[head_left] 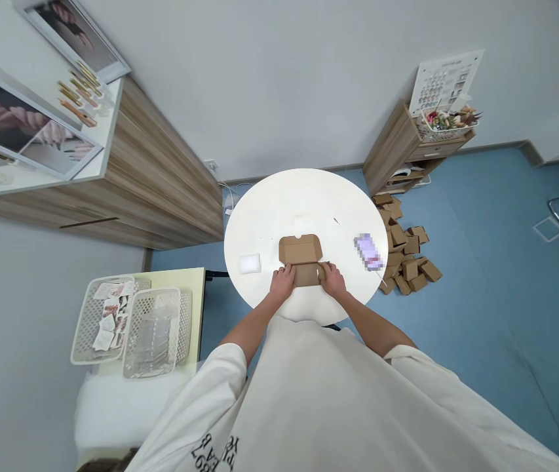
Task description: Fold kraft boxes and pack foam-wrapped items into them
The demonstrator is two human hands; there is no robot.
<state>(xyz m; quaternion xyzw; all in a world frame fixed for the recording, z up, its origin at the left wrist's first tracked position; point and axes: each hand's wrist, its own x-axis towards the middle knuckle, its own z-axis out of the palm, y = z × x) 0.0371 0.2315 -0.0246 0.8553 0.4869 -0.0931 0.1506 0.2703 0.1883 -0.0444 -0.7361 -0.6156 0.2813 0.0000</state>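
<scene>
A small brown cardboard box (300, 250) lies on the white round table close to my body, its lid flap raised and pointing away from me. My left hand (283, 280) grips the box's left side, fingers bent over the edge. On the opposite side, my right hand (333, 280) holds the right wall and its side flap. To the left of the box rests a white rectangular packet (250, 263). A phone with a blurred purple screen (368, 252) lies to the right, with a cable at its lower end.
The round table (303, 190) stands near a wall. Many folded cardboard boxes (407, 262) are heaped on the floor at its right, below a wooden cabinet (397, 141). At left, plastic baskets (132, 334) sit on a side table beside a tall wooden cabinet (161, 164).
</scene>
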